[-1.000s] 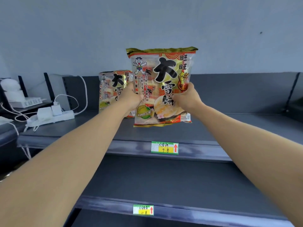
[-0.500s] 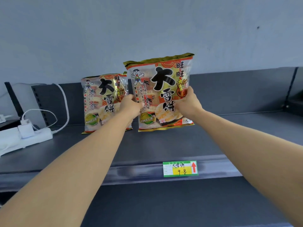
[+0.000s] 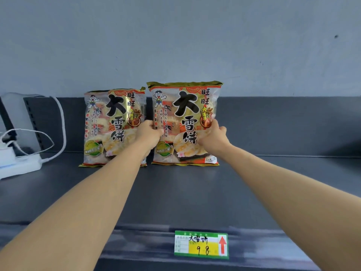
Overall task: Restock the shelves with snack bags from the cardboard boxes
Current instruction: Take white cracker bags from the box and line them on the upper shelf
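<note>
A snack bag (image 3: pixel 185 114) with gold and red print and big black characters stands upright at the back of the dark grey shelf (image 3: pixel 195 192). My left hand (image 3: pixel 149 133) grips its left edge and my right hand (image 3: pixel 212 136) grips its right edge. Its bottom rests on the shelf and its back is near the rear panel. A second snack bag (image 3: pixel 109 124) of the same kind stands just to its left, partly hidden by my left forearm. No cardboard box is in view.
A white power strip (image 3: pixel 17 166) with plugs and white cables (image 3: pixel 58 122) lies at the shelf's left end. A green and yellow price tag (image 3: pixel 201 244) reading 98 sits on the shelf's front lip. The grey wall (image 3: pixel 175 45) rises behind. Shelf surface stretches to the right.
Both hands have carried the bag down and back from mid-air until it stands on the shelf beside the other bag. My view has moved closer and rightward.
</note>
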Motion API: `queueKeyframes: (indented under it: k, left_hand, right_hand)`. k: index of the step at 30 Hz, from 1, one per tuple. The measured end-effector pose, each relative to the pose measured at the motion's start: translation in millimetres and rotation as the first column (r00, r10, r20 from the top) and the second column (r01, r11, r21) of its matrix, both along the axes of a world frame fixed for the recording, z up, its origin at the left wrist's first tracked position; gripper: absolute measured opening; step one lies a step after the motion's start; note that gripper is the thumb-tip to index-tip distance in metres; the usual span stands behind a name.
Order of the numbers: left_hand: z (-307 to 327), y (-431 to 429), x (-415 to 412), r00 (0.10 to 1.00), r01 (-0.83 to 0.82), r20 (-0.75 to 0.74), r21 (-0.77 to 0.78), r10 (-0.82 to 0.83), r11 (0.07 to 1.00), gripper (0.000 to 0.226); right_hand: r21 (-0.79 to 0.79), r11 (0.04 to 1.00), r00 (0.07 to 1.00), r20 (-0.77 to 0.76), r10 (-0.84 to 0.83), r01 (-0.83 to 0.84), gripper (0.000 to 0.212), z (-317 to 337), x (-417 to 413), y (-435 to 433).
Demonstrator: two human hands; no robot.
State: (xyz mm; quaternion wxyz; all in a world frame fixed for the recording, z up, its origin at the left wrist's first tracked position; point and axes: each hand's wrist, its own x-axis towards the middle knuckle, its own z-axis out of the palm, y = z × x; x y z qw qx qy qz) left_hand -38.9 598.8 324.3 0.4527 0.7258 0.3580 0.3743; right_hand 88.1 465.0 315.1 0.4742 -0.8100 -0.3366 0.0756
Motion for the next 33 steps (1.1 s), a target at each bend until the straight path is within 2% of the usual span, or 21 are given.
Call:
queueKeyframes:
  k: [4,7,13,18,22,24,28,33]
  left_hand:
    - [-3.2,-4.7,6.0,0.995,0.004,-0.099,0.08,0.004,0.997,0.055]
    - [-3.5,-8.7,5.1,0.983,-0.004,-0.18,0.129,0.027,0.992,0.065]
    - [5.1,-30.1,-9.0,0.968,0.004,-0.242,0.279,0.066,0.96,0.045]
    - [15.6,-76.6,-29.3,0.961,0.205,-0.256,0.416,-0.102,0.886,0.029]
    - [16.8,-127.1,-37.9,0.927,0.368,-0.257,0.483,-0.273,0.795,0.026]
    - [12.9,-157.5,-36.8,0.888,0.46,-0.264,0.507,-0.376,0.729,0.025]
    - [-4.3,-233.3,-32.2,0.744,0.656,-0.321,0.515,-0.586,0.551,0.024]
    - [-38.6,-329.0,-43.0,0.519,0.831,-0.404,0.443,-0.753,0.336,0.026]
  right_hand:
    - [-0.032,0.996,0.996,0.023,0.081,-0.08,0.083,-4.1,5.3,0.4]
    - [-0.024,0.995,0.992,0.087,0.094,-0.092,0.08,-6.2,1.7,-4.6]
    - [-0.104,0.995,0.959,0.281,0.044,-0.015,0.069,-0.4,-13.5,-30.3]
    - [-0.195,0.981,0.9,0.426,0.091,-0.007,0.054,5.6,-43.8,-69.3]
    - [-0.238,0.969,0.849,0.524,0.073,0.063,0.045,4.9,-68.2,-117.2]
    - [-0.262,0.957,0.827,0.56,0.044,0.127,0.042,-1.0,-78.4,-149.1]
    - [-0.3,0.901,0.8,0.595,-0.079,0.313,0.039,-23.4,-92.9,-236.3]
    - [-0.385,0.756,0.764,0.605,-0.226,0.529,0.038,-52.1,-112.5,-353.5]
